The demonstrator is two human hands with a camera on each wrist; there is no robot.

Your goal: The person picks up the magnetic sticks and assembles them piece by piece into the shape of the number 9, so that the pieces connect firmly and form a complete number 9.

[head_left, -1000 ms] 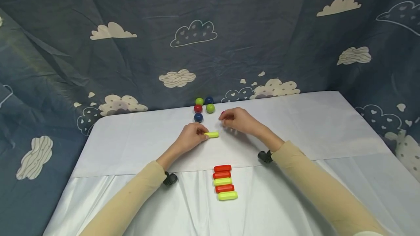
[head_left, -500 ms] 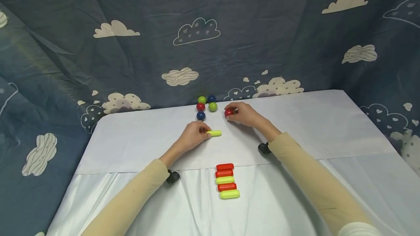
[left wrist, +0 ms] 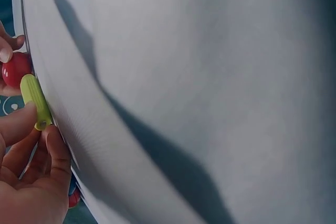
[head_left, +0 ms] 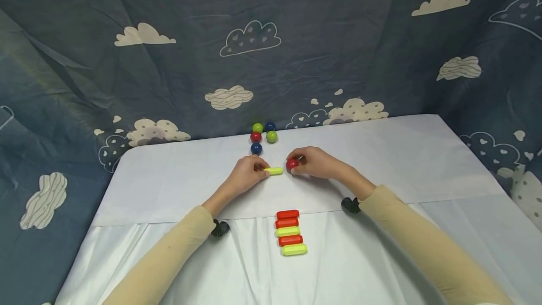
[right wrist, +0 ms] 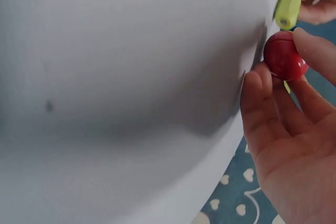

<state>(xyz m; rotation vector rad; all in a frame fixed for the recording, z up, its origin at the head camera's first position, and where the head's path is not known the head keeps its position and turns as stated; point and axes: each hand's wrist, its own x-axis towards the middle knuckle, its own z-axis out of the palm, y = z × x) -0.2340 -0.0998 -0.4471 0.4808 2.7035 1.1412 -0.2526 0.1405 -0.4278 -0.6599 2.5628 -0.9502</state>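
Note:
In the head view my left hand (head_left: 247,174) pinches one end of a yellow-green ridged stick (head_left: 275,171), which points right over the white cloth. The left wrist view shows thumb and fingertips on the stick's near end (left wrist: 35,100). My right hand (head_left: 315,162) holds a shiny red ball (head_left: 291,165) between thumb and fingers, just right of the stick's free end. Seen from the right wrist, the red ball (right wrist: 285,56) has a seam line across it and sits close by the stick (right wrist: 287,9).
Behind the hands stand several balls: a red one (head_left: 256,137), two green, one of them (head_left: 271,136) at the right, and two blue, the nearest (head_left: 256,148) in front. Nearer the person lies a column of red (head_left: 288,214) and yellow-green sticks (head_left: 294,250). A cloud-patterned curtain (head_left: 178,69) hangs behind.
My right hand has brought the red ball nearer the person, down beside the stick's free end. The left hand keeps its pinch on the stick in about the same place.

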